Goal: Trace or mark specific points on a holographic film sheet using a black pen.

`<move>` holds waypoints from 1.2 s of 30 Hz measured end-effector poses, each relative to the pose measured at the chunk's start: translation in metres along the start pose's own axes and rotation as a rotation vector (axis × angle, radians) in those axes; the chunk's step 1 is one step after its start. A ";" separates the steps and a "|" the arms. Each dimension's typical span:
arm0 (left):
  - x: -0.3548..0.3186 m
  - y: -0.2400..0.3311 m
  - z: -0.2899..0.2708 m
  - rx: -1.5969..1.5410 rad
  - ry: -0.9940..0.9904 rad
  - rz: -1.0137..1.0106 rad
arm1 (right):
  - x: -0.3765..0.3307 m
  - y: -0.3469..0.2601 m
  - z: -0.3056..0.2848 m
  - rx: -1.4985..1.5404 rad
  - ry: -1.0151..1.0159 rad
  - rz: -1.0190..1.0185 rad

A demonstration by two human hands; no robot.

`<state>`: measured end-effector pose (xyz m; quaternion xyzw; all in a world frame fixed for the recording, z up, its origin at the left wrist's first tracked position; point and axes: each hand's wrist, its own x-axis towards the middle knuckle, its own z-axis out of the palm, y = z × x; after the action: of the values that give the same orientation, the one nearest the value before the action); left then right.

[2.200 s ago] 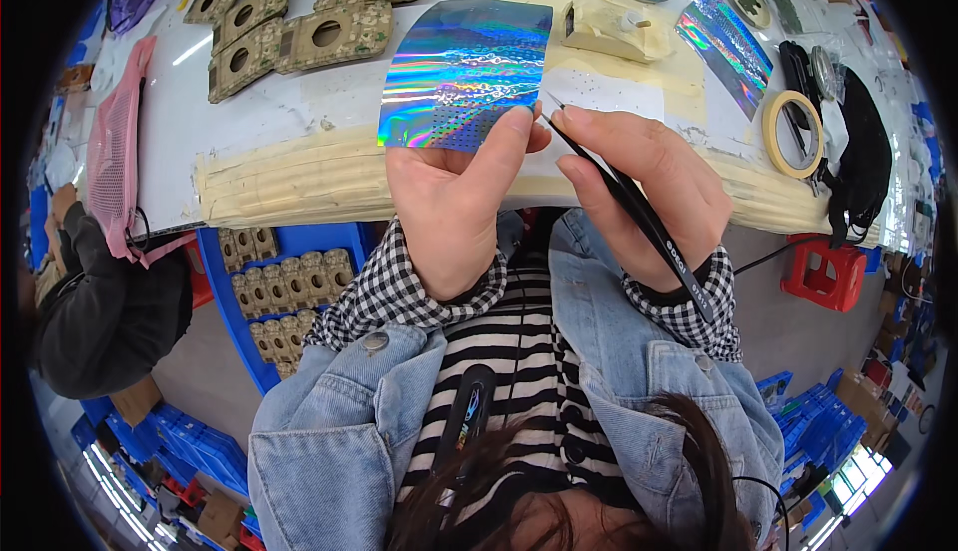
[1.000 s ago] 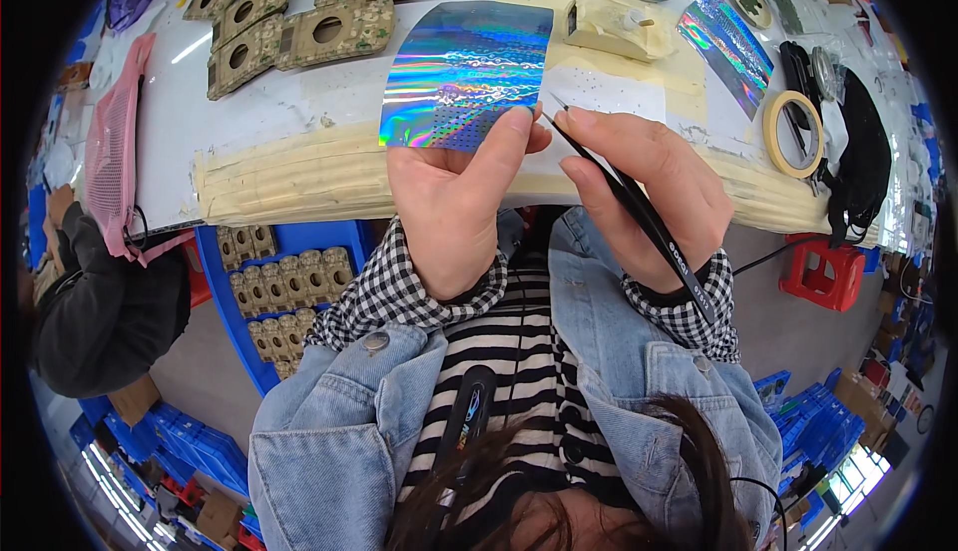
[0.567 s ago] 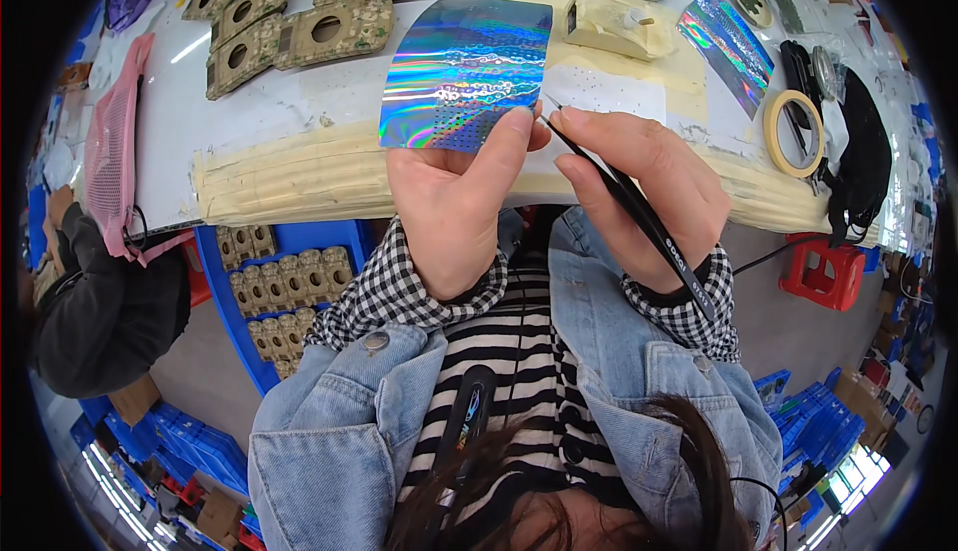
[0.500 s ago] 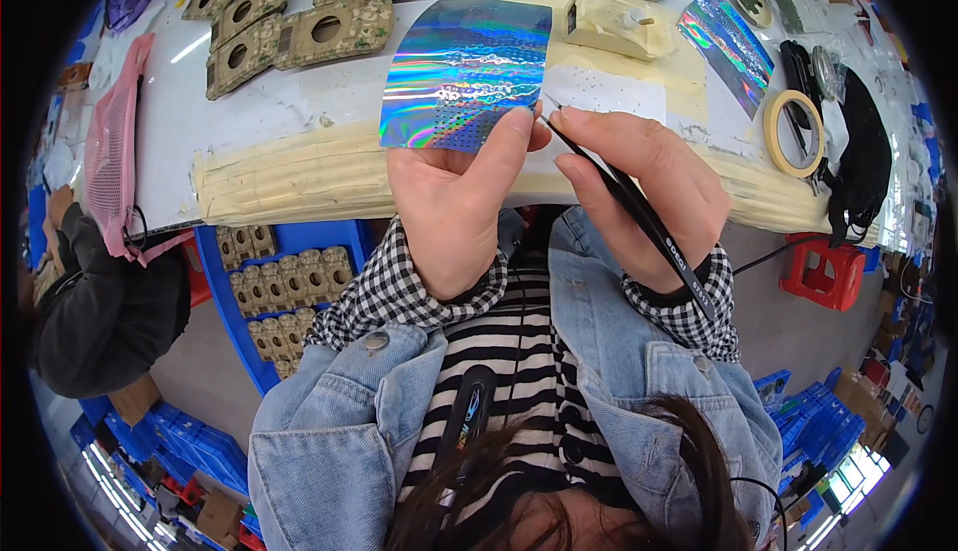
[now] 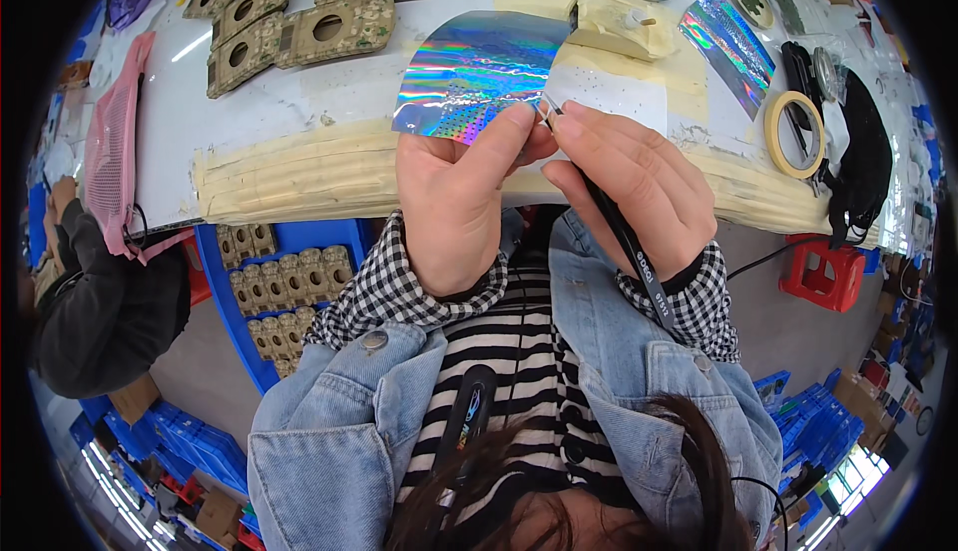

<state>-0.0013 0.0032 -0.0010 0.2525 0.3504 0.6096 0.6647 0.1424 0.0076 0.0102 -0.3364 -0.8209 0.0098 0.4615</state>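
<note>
Holographic sheet (image 5: 474,57), shiny blue and curving a little, with rows of small marks on its near part, is held up over the near side of the table (image 5: 339,102). Seen from the head camera, the left hand (image 5: 449,192) pinches it near its near right corner, thumb on top and fingers tucked beneath. The right hand (image 5: 639,177) has slim black tweezers (image 5: 617,222) in a pencil-like hold, their points by the left thumb at the sheet's right edge; I cannot tell whether those points are parted or closed on something.

To my eye, a tiny piece is being worked loose there. If so, I'd press the thumb close to that spot, bend the edge slightly so the piece lifts, slide the points in low and squeeze lightly, so nothing flicks away. White paper (image 5: 624,97), speckled with dots, lies just beyond, to the right, and might catch a dropped bit.
</note>
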 end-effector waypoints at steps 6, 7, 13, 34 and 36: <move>0.001 0.000 -0.003 0.032 -0.018 0.021 | -0.003 0.000 -0.005 0.050 -0.043 0.034; 0.001 0.000 -0.003 0.033 -0.016 0.023 | 0.000 -0.001 -0.005 0.045 -0.033 0.042; -0.001 0.006 -0.003 -0.037 -0.017 -0.068 | 0.000 0.004 -0.019 0.223 -0.068 0.150; -0.002 0.007 0.000 -0.020 -0.006 0.105 | -0.002 -0.006 0.000 1.265 0.155 0.920; -0.003 0.006 -0.002 0.016 -0.035 0.116 | -0.002 -0.007 0.001 1.294 0.197 0.943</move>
<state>-0.0070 0.0012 0.0029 0.2885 0.3285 0.6396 0.6323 0.1388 0.0016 0.0106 -0.3126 -0.3797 0.6472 0.5825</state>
